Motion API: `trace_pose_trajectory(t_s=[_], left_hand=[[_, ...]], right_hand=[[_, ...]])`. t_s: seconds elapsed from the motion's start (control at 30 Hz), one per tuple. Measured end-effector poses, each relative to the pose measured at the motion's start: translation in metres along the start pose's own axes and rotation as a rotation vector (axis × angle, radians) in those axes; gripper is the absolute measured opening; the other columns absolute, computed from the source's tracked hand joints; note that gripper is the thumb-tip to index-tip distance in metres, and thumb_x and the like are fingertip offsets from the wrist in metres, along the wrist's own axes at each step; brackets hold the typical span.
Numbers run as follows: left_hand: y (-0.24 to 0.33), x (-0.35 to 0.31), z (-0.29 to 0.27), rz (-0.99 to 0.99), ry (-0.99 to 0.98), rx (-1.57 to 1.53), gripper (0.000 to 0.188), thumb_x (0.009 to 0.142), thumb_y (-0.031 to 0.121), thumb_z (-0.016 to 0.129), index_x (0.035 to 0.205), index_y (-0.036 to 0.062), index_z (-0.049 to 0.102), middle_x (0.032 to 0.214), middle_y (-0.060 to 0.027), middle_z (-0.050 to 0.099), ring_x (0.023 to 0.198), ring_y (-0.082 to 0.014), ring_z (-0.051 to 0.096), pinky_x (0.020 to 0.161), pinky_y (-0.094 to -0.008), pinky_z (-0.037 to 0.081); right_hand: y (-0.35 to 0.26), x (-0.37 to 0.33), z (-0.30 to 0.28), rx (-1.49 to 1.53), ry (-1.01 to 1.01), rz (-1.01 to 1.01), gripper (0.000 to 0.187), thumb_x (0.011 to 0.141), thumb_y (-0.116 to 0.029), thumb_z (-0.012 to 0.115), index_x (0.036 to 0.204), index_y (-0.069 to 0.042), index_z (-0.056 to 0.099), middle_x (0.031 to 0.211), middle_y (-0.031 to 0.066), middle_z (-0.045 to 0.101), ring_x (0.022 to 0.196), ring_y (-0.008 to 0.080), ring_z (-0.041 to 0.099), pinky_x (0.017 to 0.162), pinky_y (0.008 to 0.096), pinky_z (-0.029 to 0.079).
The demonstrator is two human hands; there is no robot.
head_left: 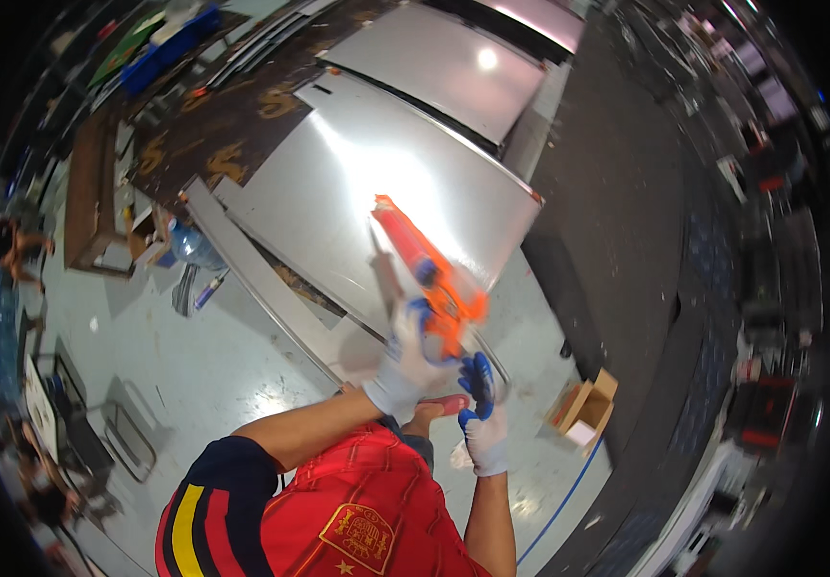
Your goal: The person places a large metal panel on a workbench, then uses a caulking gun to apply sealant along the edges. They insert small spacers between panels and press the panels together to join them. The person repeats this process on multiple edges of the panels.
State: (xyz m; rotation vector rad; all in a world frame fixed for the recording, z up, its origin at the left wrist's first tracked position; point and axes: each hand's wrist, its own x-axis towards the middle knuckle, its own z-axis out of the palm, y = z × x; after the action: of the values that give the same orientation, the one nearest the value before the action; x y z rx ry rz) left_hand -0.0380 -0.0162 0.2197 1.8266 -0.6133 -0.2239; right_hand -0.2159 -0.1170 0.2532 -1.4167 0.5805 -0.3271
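An orange caulking gun [452,296] with a reddish cartridge points away from me over a silver metal panel [309,207]. My left hand [409,354], in a white glove with blue coating, is closed round the gun near its handle. Just to the right and nearer to me is my right hand [484,413], gloved alike. Its fingers are raised beside the rear of the gun, with the thumb apart and nothing visible in them. A thin rod shows close to those fingers. The gun is partly blurred.
More silver panels [434,62] lie beyond. A long metal strip [256,279] runs along the near left edge. An opened cardboard box [583,412] stands on the floor at right, by a blue hose [559,510]. A large water bottle [194,245] and folding chair [126,433] are at left.
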Motion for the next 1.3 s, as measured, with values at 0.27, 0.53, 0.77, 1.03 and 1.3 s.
trace_pose_trajectory(t_s=[0.27, 0.53, 0.77, 1.03, 1.3], left_hand=[[0.064, -0.028, 0.108, 0.408, -0.512, -0.082, 0.089, 0.086, 0.041, 0.085, 0.157, 0.0040, 0.046, 0.162, -0.0228, 0.040, 0.147, -0.0483, 0.038, 0.124, -0.0571, 0.029], [-0.087, -0.076, 0.154, -1.219, 0.805, 0.020, 0.071, 0.088, 0.053, 0.082, 0.128, -0.0028, 0.063, 0.123, -0.0265, 0.067, 0.119, -0.0433, 0.065, 0.104, -0.0509, 0.052], [-0.140, -0.045, 0.171, -1.312, 0.921, -0.089, 0.068, 0.097, 0.057, 0.070, 0.133, -0.0007, 0.068, 0.134, -0.0301, 0.069, 0.124, -0.0459, 0.067, 0.104, -0.0513, 0.052], [-0.131, -0.070, 0.140, -1.165, 1.276, 0.025, 0.051, 0.101, 0.042, 0.070, 0.123, -0.0044, 0.072, 0.117, -0.0288, 0.074, 0.109, -0.0458, 0.070, 0.095, -0.0503, 0.054], [-0.147, -0.146, 0.084, -1.211, 1.192, 0.150, 0.053, 0.102, 0.043, 0.069, 0.122, -0.0068, 0.072, 0.116, -0.0283, 0.075, 0.107, -0.0417, 0.072, 0.094, -0.0474, 0.054]], right_hand=[[-0.042, 0.021, -0.133, 0.281, 0.286, -0.144, 0.048, 0.108, -0.020, 0.064, 0.147, 0.005, 0.052, 0.139, 0.0187, 0.064, 0.124, 0.0280, 0.066, 0.108, 0.0465, 0.056], [0.005, 0.005, -0.375, 0.426, 0.317, 0.007, 0.063, 0.115, -0.043, 0.051, 0.158, 0.002, 0.040, 0.144, 0.0205, 0.060, 0.143, 0.0339, 0.054, 0.119, 0.0515, 0.047], [0.116, 0.028, -0.523, 0.400, 0.566, 0.415, 0.063, 0.106, -0.052, 0.060, 0.147, -0.004, 0.056, 0.143, 0.0153, 0.061, 0.130, 0.0322, 0.058, 0.118, 0.0484, 0.041], [0.181, 0.120, -0.611, 0.424, 0.624, 0.629, 0.040, 0.106, -0.040, 0.063, 0.119, -0.002, 0.067, 0.116, 0.0159, 0.070, 0.111, 0.0326, 0.066, 0.104, 0.0451, 0.054], [0.160, 0.215, -0.613, 0.321, 0.533, 0.649, 0.039, 0.107, -0.042, 0.060, 0.114, -0.003, 0.063, 0.109, 0.0122, 0.065, 0.106, 0.0294, 0.064, 0.099, 0.0433, 0.053]])
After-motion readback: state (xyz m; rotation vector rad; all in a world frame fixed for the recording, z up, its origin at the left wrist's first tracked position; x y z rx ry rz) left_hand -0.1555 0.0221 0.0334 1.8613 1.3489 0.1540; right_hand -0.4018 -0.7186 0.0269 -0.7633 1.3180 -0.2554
